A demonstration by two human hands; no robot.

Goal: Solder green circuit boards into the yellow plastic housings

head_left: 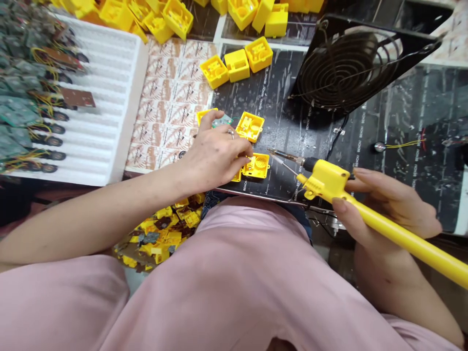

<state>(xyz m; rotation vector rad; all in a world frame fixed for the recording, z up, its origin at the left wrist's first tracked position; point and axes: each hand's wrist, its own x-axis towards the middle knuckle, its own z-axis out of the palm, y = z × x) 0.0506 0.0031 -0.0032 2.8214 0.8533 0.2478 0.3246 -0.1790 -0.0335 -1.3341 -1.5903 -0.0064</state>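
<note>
– Under everything, what surface?
– Dark, glossy bench (pixel 395 112), with a patterned brown-and-white sheet (pixel 175 87) over part of it.
– And off to the left?
– White foam tray (pixel 120 48), ridged, piled along its left part with green boards (pixel 18 109), yellow wires and round dark parts.
– Far right of centre?
– Black fan (pixel 338 73), tilted, with a wire grille. Below the bench edge, a heap of yellow plastic pieces (pixel 171 236).
– Right hand (pixel 402 200)?
– Half curled, thumb and fingers closed on a yellow soldering iron (pixel 376 218), metal tip (pixel 287 155) pointing left, near the housings but apart from them.
– Left hand (pixel 219 156)?
– Palm down, outer fingers stretched, thumb and forefinger bent close together at the left side of the nearer housing (pixel 259 165). Cannot tell whether pinching anything.
– Other housings?
– Farther housing (pixel 251 126), open and yellow like the nearer one, just beyond the forefinger. Beyond that, a row of three yellow housings (pixel 237 66).
– Smaller still?
– Green circuit board (pixel 224 120), partly behind the left fingers. Well off to the right, a round metal part (pixel 379 146) with yellow leads.
– Smallest?
– Ring (pixel 230 133), on a left finger.
</note>
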